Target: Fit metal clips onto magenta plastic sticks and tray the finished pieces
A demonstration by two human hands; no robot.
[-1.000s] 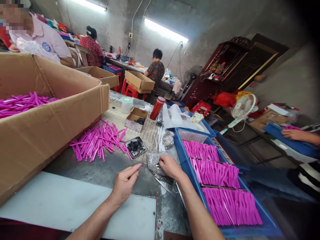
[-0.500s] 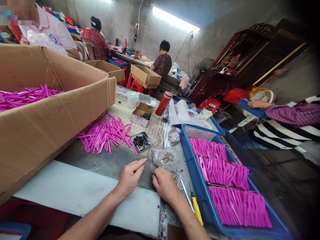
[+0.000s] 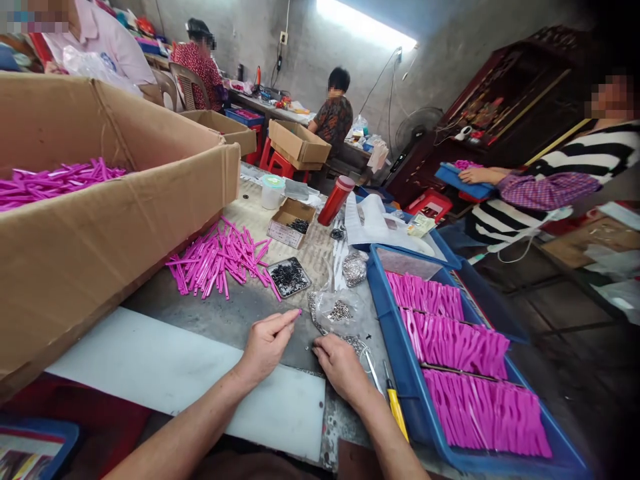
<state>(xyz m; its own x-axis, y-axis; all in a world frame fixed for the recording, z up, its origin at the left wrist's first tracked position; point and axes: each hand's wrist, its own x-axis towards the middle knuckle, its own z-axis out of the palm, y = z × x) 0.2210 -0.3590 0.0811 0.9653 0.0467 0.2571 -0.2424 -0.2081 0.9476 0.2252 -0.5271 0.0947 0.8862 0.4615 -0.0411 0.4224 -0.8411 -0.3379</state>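
Note:
My left hand [image 3: 267,343] is closed around a magenta plastic stick [image 3: 299,312]; only its tip shows past my fingertips. Beside it, my right hand [image 3: 340,363] is low over the table with its fingers curled together, and whatever they may pinch is hidden. Just beyond the right hand lies an open plastic bag [image 3: 350,308] of small metal parts, with more metal parts [image 3: 355,343] close to the knuckles. Farther off are a square dish of small black parts [image 3: 289,277] and a loose pile of magenta sticks [image 3: 215,263].
A big cardboard box [image 3: 125,220] of magenta sticks stands at left. On the right, a blue crate [image 3: 395,353] holds rows of magenta pieces, beside a yellow-handled screwdriver [image 3: 395,407]. A red flask [image 3: 336,201] stands behind. At right, a person [image 3: 540,190] holds a blue tray.
The view has shifted slightly. My hands keep nearly the same pose, the left still with the stick. The person at right has come further into view with a blue tray.

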